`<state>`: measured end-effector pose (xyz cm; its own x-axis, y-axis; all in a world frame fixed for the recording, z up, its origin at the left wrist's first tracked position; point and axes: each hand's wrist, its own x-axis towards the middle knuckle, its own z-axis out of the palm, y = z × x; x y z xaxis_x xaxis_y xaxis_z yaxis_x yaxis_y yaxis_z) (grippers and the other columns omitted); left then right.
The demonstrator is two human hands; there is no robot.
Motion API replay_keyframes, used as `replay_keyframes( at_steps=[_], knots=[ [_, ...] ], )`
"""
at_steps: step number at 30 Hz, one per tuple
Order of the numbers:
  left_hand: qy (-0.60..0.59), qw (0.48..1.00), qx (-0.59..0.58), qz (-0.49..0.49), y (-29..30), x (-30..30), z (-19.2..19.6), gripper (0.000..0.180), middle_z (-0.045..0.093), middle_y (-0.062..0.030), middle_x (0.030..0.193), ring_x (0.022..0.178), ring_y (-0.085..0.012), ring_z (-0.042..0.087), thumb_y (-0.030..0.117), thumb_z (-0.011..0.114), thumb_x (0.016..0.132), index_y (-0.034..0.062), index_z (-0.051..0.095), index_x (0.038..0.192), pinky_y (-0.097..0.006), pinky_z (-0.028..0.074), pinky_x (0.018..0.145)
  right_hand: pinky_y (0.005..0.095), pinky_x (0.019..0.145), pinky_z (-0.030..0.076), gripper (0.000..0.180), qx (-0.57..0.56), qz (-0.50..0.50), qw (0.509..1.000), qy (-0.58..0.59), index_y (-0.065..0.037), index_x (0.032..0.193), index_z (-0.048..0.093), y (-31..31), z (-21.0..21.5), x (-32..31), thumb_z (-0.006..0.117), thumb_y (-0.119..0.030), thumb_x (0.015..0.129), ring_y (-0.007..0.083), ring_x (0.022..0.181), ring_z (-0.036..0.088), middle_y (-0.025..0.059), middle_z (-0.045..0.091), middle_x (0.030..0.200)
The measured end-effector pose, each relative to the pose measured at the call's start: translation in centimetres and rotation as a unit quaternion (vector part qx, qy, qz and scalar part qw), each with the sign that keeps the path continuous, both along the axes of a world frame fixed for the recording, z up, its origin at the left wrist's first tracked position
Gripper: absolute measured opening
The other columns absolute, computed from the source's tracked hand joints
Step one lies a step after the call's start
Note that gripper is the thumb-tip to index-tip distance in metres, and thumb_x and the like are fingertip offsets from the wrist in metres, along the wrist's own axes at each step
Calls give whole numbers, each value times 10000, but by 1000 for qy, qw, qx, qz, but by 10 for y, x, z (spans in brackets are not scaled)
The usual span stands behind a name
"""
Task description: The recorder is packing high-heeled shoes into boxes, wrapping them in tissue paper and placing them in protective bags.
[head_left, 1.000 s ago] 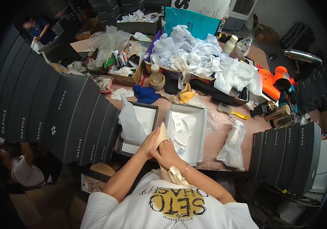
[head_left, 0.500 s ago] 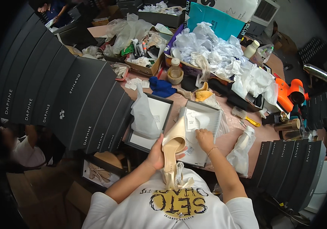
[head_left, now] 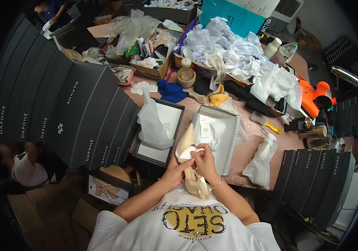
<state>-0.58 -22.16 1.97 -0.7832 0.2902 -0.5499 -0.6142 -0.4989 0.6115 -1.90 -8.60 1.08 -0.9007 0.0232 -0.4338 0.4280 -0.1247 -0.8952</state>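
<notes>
A cream pointed shoe [head_left: 186, 137], with pearly trim near its heel, lies toe-away in front of my chest. My left hand [head_left: 173, 172] wraps its side and sole. At the shoe's opening, my right hand [head_left: 205, 164] has its fingers pinched on a white paper wad [head_left: 183, 154] that sits partly inside the toe. Just beyond is an open shoebox [head_left: 225, 152] with white lining, a tag and some white paper. Left of it, a dark-rimmed box part [head_left: 157, 158] holds a sheet of tissue paper [head_left: 153, 129]. To the right lies a white-wrapped bundle [head_left: 261, 162].
Tall stacks of dark shoeboxes [head_left: 82, 113] rise at left, with more boxes [head_left: 312, 180] at right. Crumpled white paper [head_left: 229, 48] heaps a carton at the back. A yellow-handled brush [head_left: 268, 123], blue cloth [head_left: 171, 91] and bottle [head_left: 186, 71] lie between. Another person [head_left: 53, 12] is far left.
My right hand has come from inside the shoebox to the shoe's opening, with white paper now there. The shoe is turned slightly, its heel end shifted right.
</notes>
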Motion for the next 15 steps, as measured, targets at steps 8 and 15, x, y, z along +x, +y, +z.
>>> replay_keyframes(
  at_steps=[8,15],
  knots=[
    [-160,985,36,43,-21,-9,-9,396,540,-190,1128,977,-284,630,165,516,926,-34,396,1246,-322,567,780,420,659,529,427,637,215,725,148,-7,1164,507,85,-69,-90,647,-192,806,326,858,634,192,590,980],
    [-201,976,63,60,-35,-5,-16,443,543,-183,1108,956,-283,627,277,522,939,0,403,1263,-333,563,784,389,636,519,94,616,217,738,172,12,841,599,97,-64,-102,552,-45,783,318,770,632,181,603,795]
  ],
)
